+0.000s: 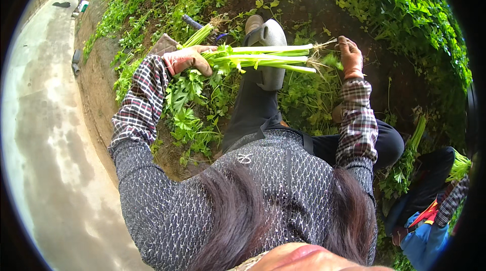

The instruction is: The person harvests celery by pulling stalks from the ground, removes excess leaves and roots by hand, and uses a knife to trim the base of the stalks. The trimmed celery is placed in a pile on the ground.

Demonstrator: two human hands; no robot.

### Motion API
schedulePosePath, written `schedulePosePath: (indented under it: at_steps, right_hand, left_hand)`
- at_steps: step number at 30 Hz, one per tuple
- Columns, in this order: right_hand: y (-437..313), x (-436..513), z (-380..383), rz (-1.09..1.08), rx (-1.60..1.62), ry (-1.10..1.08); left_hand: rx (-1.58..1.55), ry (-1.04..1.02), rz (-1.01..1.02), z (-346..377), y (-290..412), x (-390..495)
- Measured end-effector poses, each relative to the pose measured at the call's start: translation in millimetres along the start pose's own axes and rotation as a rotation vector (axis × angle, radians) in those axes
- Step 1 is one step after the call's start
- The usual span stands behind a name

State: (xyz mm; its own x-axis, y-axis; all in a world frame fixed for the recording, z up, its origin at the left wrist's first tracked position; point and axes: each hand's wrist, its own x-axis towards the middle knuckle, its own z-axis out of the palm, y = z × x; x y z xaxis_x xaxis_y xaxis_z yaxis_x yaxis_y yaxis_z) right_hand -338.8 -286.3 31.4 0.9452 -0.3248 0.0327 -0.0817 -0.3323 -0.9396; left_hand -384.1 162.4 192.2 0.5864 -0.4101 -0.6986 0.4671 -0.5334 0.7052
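Observation:
My left hand, in a pinkish glove, is closed round the leafy end of a bunch of celery. The pale stalks lie level above my raised knee, with their thin roots pointing right. Just beyond those roots is my right hand, its fingers curled together at the root tips; whether it pinches a root or a small blade is not clear. A blurred green leaf shows beside it. Behind my left hand, another celery bundle with roots lies near a dark blue rod-like thing.
Celery plants grow thickly at the upper right. Cut leaves and stalks cover the soil around my legs. A concrete path runs along the left. At the lower right a co-worker in blue sits by more celery.

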Motion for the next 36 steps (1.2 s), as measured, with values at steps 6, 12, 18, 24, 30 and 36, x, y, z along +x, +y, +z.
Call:
schedulePosePath:
  at_steps: [6,12,18,24,30,36]
  right_hand:
    - [-100.3,-107.9,59.8,-0.938,-0.219,-0.122]
    - [-112.9,-112.0,85.3,-1.033,-0.215,-0.228]
    - [-136.2,-119.9,86.7,-1.362,-0.293,-0.211]
    - [-148.4,-116.0,88.7,-1.303,-0.321,-0.394]
    - [-152.7,-125.2,105.0,-1.052,0.128,-0.426]
    - [-148.9,-72.0,66.7,-0.169,0.871,-0.353]
  left_hand:
    - [-0.053,-0.005,0.015,9.8,10.7,-9.8]
    - [-0.047,-0.097,0.124,28.4,22.6,-23.8]
    - [0.038,-0.169,0.189,41.7,9.7,-15.4]
    - [-0.119,-0.126,0.211,34.6,-13.7,2.9]
    - [-0.113,-0.163,0.177,33.6,-14.0,0.9]
    - [-0.12,-0.138,0.291,35.1,-1.3,-17.6]
